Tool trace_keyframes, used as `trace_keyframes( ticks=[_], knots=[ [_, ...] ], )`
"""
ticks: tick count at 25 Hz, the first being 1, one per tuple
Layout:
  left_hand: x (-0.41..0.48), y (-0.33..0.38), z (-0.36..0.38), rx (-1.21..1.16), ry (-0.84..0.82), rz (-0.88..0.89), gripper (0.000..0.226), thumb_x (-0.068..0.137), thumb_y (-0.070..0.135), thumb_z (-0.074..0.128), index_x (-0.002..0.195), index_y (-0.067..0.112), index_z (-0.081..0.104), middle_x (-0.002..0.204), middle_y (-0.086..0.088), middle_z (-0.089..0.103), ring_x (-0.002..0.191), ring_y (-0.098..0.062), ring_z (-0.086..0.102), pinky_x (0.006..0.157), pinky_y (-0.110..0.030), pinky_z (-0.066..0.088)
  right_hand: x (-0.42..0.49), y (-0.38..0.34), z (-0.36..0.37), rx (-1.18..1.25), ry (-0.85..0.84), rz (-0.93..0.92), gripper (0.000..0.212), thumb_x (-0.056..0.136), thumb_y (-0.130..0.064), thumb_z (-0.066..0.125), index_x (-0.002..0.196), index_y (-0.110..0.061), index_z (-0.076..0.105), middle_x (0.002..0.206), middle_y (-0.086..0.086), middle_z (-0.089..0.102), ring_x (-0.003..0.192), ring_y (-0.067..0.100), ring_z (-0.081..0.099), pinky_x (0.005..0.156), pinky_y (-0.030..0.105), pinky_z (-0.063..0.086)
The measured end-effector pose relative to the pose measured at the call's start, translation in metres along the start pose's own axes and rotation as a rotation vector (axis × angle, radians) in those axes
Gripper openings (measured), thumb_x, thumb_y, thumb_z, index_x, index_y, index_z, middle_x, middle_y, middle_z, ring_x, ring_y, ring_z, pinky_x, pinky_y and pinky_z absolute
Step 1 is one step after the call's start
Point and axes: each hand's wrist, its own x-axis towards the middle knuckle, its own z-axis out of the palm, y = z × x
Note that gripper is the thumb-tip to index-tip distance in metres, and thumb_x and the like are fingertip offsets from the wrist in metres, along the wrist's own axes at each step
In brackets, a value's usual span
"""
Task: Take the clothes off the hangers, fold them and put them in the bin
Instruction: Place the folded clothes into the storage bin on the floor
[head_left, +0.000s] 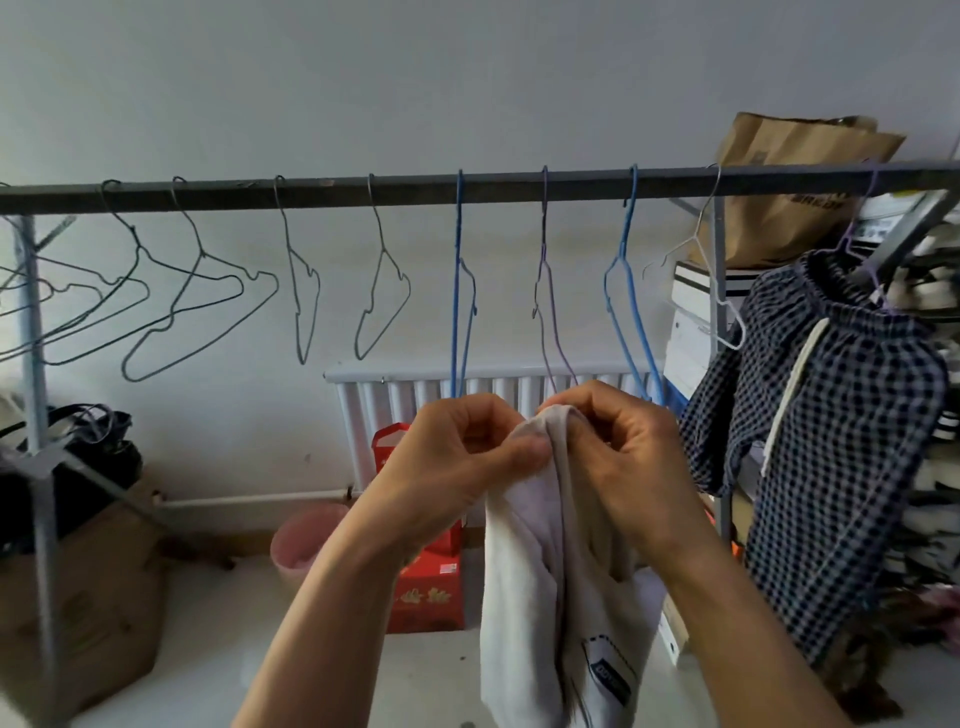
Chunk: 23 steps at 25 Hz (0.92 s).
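both hands, left hand (475, 457) and right hand (618, 457), pinched shut on the top of the white garment (561, 597) hanging near centre below the rail (363, 189), so i'd match the edges before folding.

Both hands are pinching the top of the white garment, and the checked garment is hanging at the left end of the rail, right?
Not quite. The head view shows the checked garment at the right end of the rail. Both the left hand and the right hand do pinch the white garment.
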Motion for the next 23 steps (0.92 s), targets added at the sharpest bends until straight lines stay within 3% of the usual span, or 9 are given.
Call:
trace_keyframes(
  ticks=[2,5,7,9,11,14,18,20,23],
  knots=[
    [0.001,-0.001,-0.005,-0.003,0.027,0.032,0.016,0.082,0.03,0.075,0.073,0.022,0.064,0.069,-0.002,0.062,0.066,-0.016,0.054,0.059,-0.028,0.042,0.002,0.006,0.001,-0.012,-0.033,0.053,0.013,0.088,-0.015,0.066,0.08,-0.025,0.069,0.079,-0.003,0.069,0.074,0.007,0.064,0.064,0.015,0.049],
    [0.005,0.001,-0.016,0.07,0.106,0.144,0.018,0.086,0.03,0.069,0.075,0.021,0.057,0.07,0.005,0.054,0.066,-0.006,0.048,0.06,-0.02,0.039,0.006,0.036,-0.007,-0.46,-0.102,0.044,0.022,0.085,-0.014,0.068,0.074,-0.032,0.06,0.077,-0.008,0.057,0.067,0.002,0.053,0.063,0.015,0.042],
    [0.007,0.005,-0.034,0.196,0.183,0.187,0.02,0.082,0.036,0.067,0.074,0.021,0.057,0.068,0.006,0.053,0.066,-0.004,0.046,0.06,-0.02,0.037,0.005,0.055,-0.018,-0.69,-0.17,0.125,0.028,0.083,-0.013,0.066,0.071,-0.036,0.054,0.079,-0.011,0.053,0.067,0.002,0.05,0.068,0.027,0.048],
    [0.006,0.008,-0.059,0.37,0.242,0.176,0.024,0.075,0.047,0.064,0.075,0.022,0.062,0.066,-0.001,0.058,0.065,-0.005,0.049,0.061,-0.026,0.04,0.003,0.062,-0.03,-0.742,-0.175,0.235,0.022,0.082,-0.017,0.066,0.07,-0.033,0.056,0.081,-0.012,0.055,0.071,0.007,0.054,0.072,0.041,0.052],
    [0.0,0.01,-0.084,0.551,0.258,0.111,0.026,0.075,0.049,0.062,0.08,0.024,0.066,0.07,-0.006,0.065,0.065,-0.009,0.056,0.063,-0.028,0.045,0.006,0.057,-0.043,-0.676,-0.144,0.277,0.017,0.082,-0.017,0.066,0.07,-0.028,0.062,0.08,-0.009,0.059,0.073,0.012,0.058,0.073,0.041,0.053],
    [-0.01,0.007,-0.108,0.719,0.187,0.077,0.022,0.082,0.048,0.057,0.084,0.029,0.069,0.076,0.008,0.069,0.073,-0.004,0.064,0.071,-0.024,0.049,0.018,0.036,-0.052,-0.378,-0.206,0.304,0.019,0.085,-0.007,0.063,0.073,-0.02,0.07,0.076,-0.001,0.069,0.074,0.016,0.064,0.069,0.032,0.05],
    [-0.018,0.0,-0.119,0.593,0.182,0.063,0.026,0.089,0.042,0.057,0.079,0.018,0.063,0.065,0.01,0.057,0.063,-0.003,0.05,0.057,-0.016,0.039,0.027,0.016,-0.048,-0.171,-0.339,0.27,0.023,0.079,-0.024,0.055,0.06,-0.012,0.061,0.061,0.007,0.054,0.061,0.015,0.051,0.062,0.028,0.038],
    [-0.023,-0.003,-0.117,0.489,0.204,0.036,0.033,0.088,0.045,0.052,0.078,0.014,0.058,0.064,0.008,0.05,0.062,-0.006,0.044,0.054,-0.016,0.036,0.028,0.012,-0.05,-0.086,-0.388,0.279,0.031,0.079,-0.037,0.057,0.075,-0.008,0.067,0.076,0.016,0.064,0.07,0.024,0.059,0.07,0.031,0.045],
    [-0.025,-0.002,-0.111,0.411,0.222,-0.004,0.03,0.096,0.033,0.054,0.078,0.01,0.057,0.066,0.003,0.051,0.064,-0.009,0.045,0.055,-0.015,0.038,0.028,0.009,-0.06,-0.131,-0.501,0.269,0.033,0.075,-0.048,0.072,0.092,-0.02,0.071,0.091,0.006,0.072,0.084,0.018,0.069,0.073,0.026,0.054]
  ],
)
